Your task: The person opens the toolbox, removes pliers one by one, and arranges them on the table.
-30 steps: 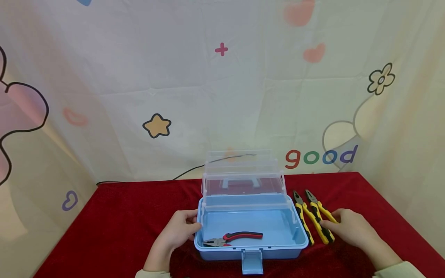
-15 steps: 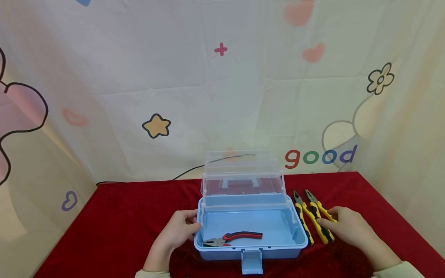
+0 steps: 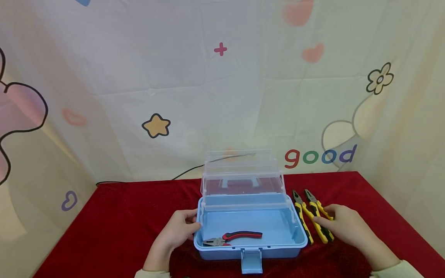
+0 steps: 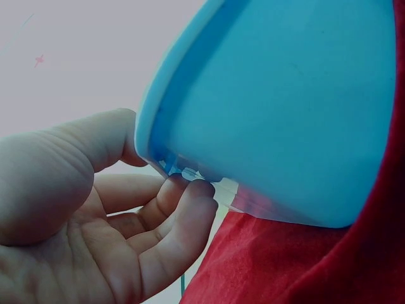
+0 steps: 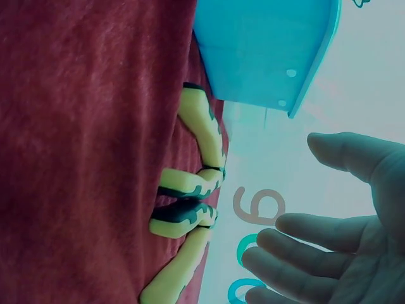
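Observation:
A light blue toolbox [image 3: 215, 254] stands with its clear lid raised. My left hand [image 3: 179, 229] grips its left rim; in the left wrist view the thumb [image 4: 104, 136] is on the rim and the fingers curl below it. Inside the box, near the front, lie red and black pliers [image 3: 240, 235]. To the right of the box are two pairs of yellow and black pliers, a nearer pair [image 3: 301, 220] and a farther pair [image 3: 314, 208]. My right hand [image 3: 345, 226] hovers over the farther pair's handles, its fingers extended and apart from the handles [image 5: 202, 120] in the right wrist view.
A red cloth [image 3: 132, 216] covers the table. The transparent lid [image 3: 243, 185] leans back behind the box, and the latch [image 3: 252, 262] hangs down in front. A printed curtain [image 3: 194, 77] closes off the back, with a black cable [image 3: 187, 171] before it.
My right hand has drifted slightly left over the yellow and black pliers. The left hand, the toolbox and all the pliers stay where they were.

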Available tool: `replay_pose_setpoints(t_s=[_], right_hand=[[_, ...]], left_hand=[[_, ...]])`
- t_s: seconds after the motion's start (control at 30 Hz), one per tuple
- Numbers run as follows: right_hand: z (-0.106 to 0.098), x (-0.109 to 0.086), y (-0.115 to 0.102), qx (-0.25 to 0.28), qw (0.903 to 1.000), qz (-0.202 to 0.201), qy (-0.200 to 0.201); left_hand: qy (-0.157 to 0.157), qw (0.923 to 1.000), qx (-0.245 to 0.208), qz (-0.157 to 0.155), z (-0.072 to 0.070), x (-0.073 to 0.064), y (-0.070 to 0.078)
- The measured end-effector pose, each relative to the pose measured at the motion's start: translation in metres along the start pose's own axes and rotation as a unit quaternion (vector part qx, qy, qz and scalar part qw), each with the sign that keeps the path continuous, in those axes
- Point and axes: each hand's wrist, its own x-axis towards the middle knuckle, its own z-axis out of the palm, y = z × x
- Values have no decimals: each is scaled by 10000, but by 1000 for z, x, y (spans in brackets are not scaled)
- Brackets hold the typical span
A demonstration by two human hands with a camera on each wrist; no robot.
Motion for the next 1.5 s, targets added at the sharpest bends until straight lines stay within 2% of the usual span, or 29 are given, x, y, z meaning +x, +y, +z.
replay_pose_setpoints(t_s=[0.53, 0.9, 1.2, 1.5], right_hand=[[-2, -6, -14, 100, 9999, -28, 65], [-1, -11, -24, 360, 9993, -20, 106], [0, -17, -35, 387, 9988, -237, 184], [3, -21, -48, 646, 9973, -292, 191]], left_hand=[[21, 9999, 80, -107, 0, -1, 1], [8, 9999, 18, -101, 0, 0, 0], [35, 9999, 40, -100, 0, 0, 0], [0, 9998, 70, -169, -1, 0, -2]])
